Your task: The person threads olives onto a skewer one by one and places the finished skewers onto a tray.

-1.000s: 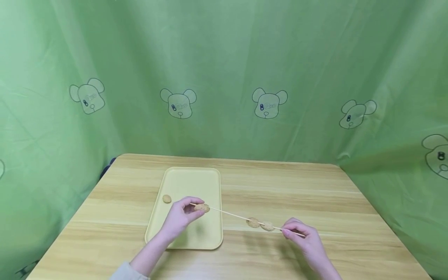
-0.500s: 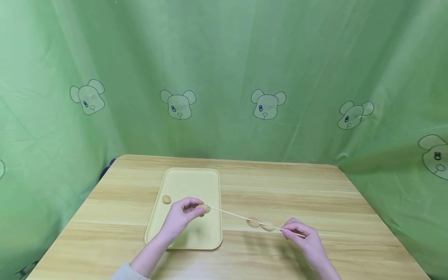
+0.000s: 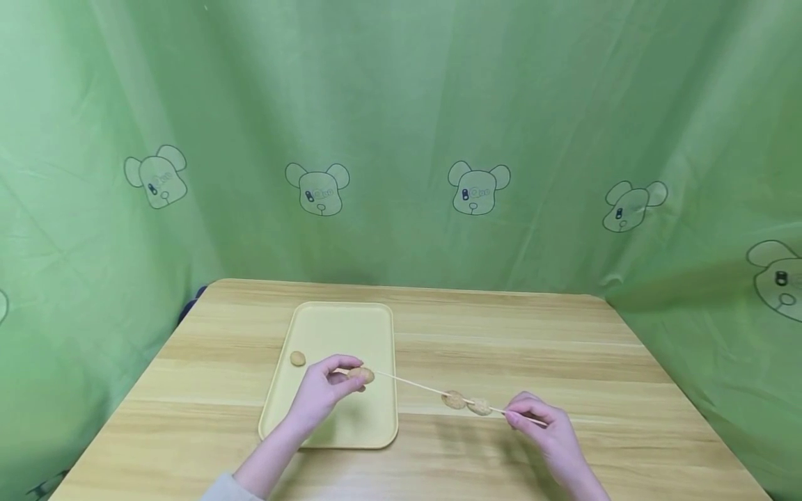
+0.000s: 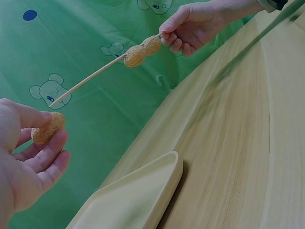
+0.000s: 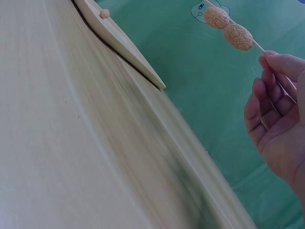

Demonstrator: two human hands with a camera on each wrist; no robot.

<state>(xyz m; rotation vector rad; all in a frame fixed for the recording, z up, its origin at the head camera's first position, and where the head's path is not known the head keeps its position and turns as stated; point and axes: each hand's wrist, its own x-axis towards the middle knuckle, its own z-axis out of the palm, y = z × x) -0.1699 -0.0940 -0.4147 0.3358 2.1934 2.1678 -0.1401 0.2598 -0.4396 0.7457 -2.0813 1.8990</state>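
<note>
My left hand pinches a tan oval lump with a wrinkled, peanut-shell-like surface above the cream tray. To its right, my right hand pinches a thin wooden skewer near one end. Two similar lumps, a farther one and a nearer one, are threaded side by side on the skewer close to my right fingers. In the left wrist view, the skewer's pointed end is just above the held lump, apart from it. One more loose lump lies at the tray's left side.
A wooden table lies under both hands, with the tray left of its middle. Green curtains printed with bear heads hang behind the table and at both sides.
My left fingers have shifted slightly around the lump. The right hand, skewer and threaded lumps have stayed almost still.
</note>
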